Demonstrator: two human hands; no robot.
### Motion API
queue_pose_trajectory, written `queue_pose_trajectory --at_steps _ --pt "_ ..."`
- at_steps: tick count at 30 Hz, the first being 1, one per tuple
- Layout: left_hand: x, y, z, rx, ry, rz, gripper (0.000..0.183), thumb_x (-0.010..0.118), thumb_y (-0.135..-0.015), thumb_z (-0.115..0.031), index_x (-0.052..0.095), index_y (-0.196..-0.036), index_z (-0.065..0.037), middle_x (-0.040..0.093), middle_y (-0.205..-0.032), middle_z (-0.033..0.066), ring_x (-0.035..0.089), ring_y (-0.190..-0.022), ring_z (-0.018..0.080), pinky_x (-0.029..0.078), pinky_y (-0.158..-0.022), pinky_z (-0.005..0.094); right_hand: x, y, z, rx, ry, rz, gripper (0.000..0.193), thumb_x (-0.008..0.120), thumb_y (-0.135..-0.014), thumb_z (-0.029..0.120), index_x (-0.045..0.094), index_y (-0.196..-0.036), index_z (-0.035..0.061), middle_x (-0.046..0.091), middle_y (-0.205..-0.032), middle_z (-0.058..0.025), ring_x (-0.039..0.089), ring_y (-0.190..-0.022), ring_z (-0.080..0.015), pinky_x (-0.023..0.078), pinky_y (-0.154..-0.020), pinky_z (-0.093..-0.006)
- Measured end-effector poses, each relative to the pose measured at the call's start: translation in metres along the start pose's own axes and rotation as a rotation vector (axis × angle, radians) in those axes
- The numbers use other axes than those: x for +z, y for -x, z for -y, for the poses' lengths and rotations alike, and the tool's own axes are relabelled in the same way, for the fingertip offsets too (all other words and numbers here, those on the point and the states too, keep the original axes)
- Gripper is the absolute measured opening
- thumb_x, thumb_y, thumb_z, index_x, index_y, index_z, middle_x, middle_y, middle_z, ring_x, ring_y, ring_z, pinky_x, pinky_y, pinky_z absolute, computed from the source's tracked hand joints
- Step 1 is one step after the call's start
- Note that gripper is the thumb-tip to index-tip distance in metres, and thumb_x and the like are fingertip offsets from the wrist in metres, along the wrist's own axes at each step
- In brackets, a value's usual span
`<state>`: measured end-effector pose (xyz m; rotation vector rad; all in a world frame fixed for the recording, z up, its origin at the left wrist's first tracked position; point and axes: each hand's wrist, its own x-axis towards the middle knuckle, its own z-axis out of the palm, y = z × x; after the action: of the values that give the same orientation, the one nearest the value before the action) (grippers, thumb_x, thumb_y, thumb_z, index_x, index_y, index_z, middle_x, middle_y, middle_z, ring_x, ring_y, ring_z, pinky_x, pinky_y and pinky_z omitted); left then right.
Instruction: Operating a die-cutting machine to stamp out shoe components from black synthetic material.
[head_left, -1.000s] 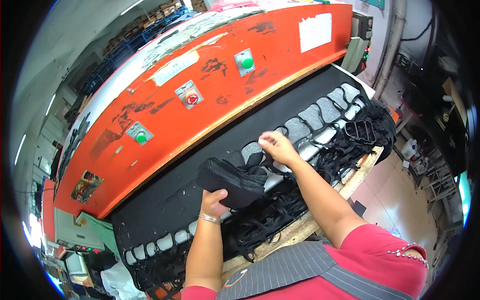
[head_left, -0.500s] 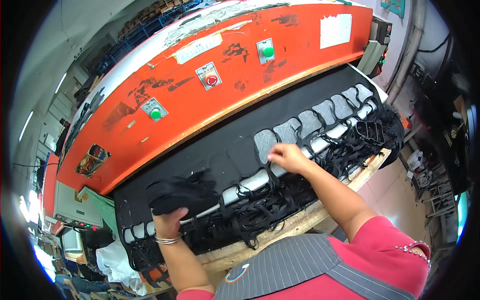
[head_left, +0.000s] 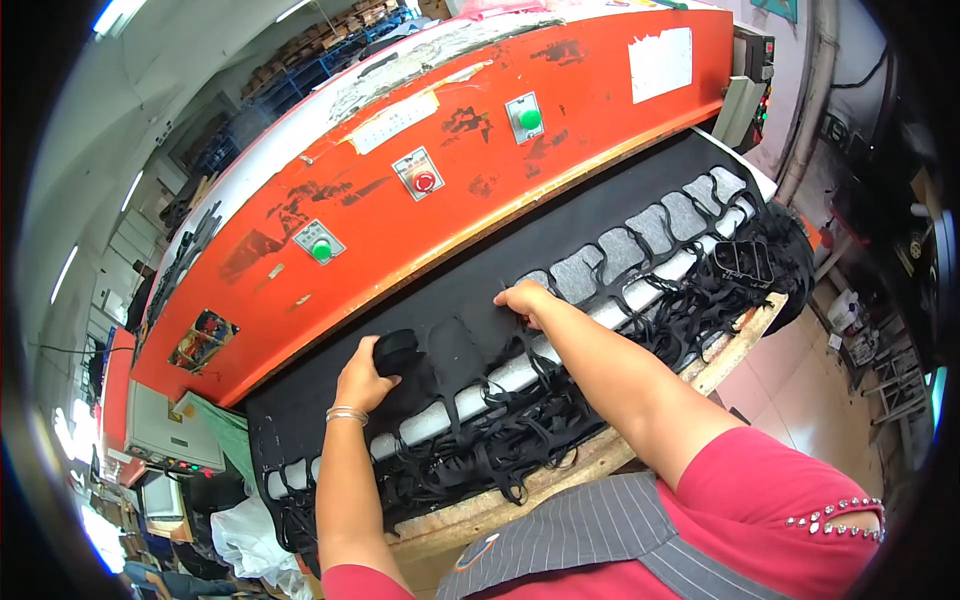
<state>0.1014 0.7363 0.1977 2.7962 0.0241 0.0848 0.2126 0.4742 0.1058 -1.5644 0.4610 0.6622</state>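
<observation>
Head view: at left, the left hand point(head_left: 365, 375) grasps black pads point(head_left: 398, 347) over the black sheet point(head_left: 590, 215); beside them, a black piece point(head_left: 455, 355) lies flat. Next, the right hand's point(head_left: 524, 299) fingertips bunch against dark cloth point(head_left: 492, 328), grip impossible to tell; grey pads point(head_left: 652, 230) line up rightward.

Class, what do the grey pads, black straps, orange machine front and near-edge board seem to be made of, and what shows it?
Grey pads: perhaps felt or foam, matte, with a speckled surface.
Black straps: likely woven or elastic fabric, dull, lying limp in tangles.
Orange machine front: probably painted sheet metal, smooth, with dark scuffed patches.
Board: apparently raw wood, unfinished, tan with a rough edge.
</observation>
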Motion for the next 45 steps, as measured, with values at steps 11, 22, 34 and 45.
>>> queue_pose_trajectory --at_steps 11,22,34,45 --pt "0.029 -0.065 -0.093 0.899 -0.694 0.393 0.025 0.061 -0.071 -0.002 0.067 -0.094 -0.01 0.057 -0.108 0.007 0.051 -0.114 0.0252 0.044 -0.093 0.0358 -0.007 -0.008 0.002 -0.221 0.185 0.069 0.066 0.063 -0.082 0.051 0.059 -0.121 -0.0022 0.052 -0.132 -0.0241 0.05 -0.124 -0.0347 0.041 -0.101 -0.04" --pt "0.071 -0.081 -0.121 1.077 -0.798 0.334 0.017 0.063 -0.074 -0.012 0.068 -0.09 -0.01 0.044 -0.14 0.0141 0.044 -0.125 0.0252 0.038 -0.1 0.0347 0.003 -0.046 -0.031 -0.249 -0.527 0.157 0.093 0.05 -0.085 0.066 0.039 -0.134 -0.0115 0.04 -0.139 -0.0286 0.037 -0.132 -0.0358 0.03 -0.105 -0.0494" --pt "0.016 -0.018 -0.074 0.818 -0.488 -0.076 0.033 0.075 -0.056 -0.015 0.064 -0.087 -0.011 0.057 -0.09 0.005 0.055 -0.101 0.0234 0.033 -0.1 0.0452 -0.022 -0.026 -0.056 -0.189 -0.232 0.155 0.037 0.059 -0.091 0.019 0.049 -0.117 -0.0059 0.054 -0.071 -0.0066 0.056 -0.05 -0.0169 0.042 -0.042 -0.0341" --pt "0.007 0.072 0.046 0.04 -0.363 0.094 0.097 0.083 -0.059 -0.015 0.034 -0.143 -0.01 0.059 -0.118 0.0194 0.057 -0.11 0.0355 0.045 -0.093 0.0395 0.087 0.013 -0.004 -0.37 0.641 -0.062 0.051 0.071 -0.076 0.033 0.063 -0.115 0.0 0.062 -0.115 -0.0239 0.059 -0.106 -0.0397 0.045 -0.094 -0.0449"
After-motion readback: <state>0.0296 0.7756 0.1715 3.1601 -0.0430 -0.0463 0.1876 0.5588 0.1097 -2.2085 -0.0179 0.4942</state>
